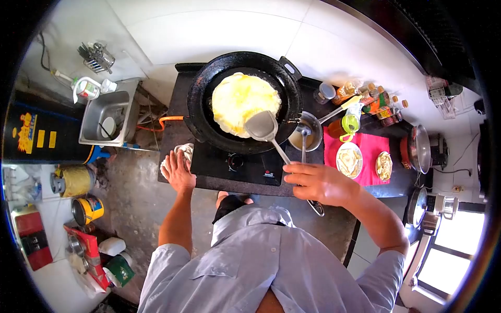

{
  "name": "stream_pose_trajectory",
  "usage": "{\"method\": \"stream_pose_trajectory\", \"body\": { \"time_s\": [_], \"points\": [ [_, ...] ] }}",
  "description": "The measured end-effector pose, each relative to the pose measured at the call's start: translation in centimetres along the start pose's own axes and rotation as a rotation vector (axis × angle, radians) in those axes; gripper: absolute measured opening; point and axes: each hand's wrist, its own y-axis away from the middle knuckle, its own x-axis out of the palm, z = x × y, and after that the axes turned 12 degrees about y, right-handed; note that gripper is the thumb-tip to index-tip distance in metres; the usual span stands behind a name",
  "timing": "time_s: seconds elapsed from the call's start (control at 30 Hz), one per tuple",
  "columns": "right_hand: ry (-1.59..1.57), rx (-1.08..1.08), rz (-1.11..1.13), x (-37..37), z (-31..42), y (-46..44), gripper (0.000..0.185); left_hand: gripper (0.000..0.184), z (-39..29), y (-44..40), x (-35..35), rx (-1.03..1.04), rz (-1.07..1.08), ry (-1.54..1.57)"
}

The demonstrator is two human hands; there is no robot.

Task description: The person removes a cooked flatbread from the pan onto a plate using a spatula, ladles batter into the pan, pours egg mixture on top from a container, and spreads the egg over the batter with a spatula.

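My right hand (324,184) is closed around the handle of a metal wok spatula (262,125). The spatula's blade lies over the lower right edge of a pale yellow egg sheet (242,99), which spreads across the bottom of a large black wok (194,99). The wok sits on a black gas stove (214,166). Fingers stretched out, my left hand (178,172) rests flat at the counter's left front edge, over a crumpled whitish cloth (186,150). To the right of the wok stands a metal pot (316,141) of pale liquid with a ladle (303,133) in it.
A red cloth (368,178) carries a plate of sliced food (349,160) and a smaller dish (384,166). Several sauce bottles (371,95) line the wall behind. At left are a steel sink (125,127) and an orange hose (169,119). A steel pan (419,148) leans at right.
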Motion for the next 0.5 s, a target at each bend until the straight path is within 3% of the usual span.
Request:
{"method": "stream_pose_trajectory", "body": {
  "time_s": [0.17, 0.3, 0.5],
  "points": [
    [-0.049, -0.004, -0.167, 2.2, -2.3, -4.7, 0.01, 0.059, 0.2, 0.0, 0.3, 0.003, -0.013, 0.002],
    [-0.099, -0.06, -0.122, 3.5, -2.3, -5.9, 0.011, 0.062, -0.4, -0.1, -0.5, 0.003, 0.002, 0.008],
    [-0.052, -0.031, -0.013, 1.5, -0.5, -1.0, 0.012, 0.071, -0.6, -0.1, -0.6, -0.009, 0.019, 0.008]
  ]
}}
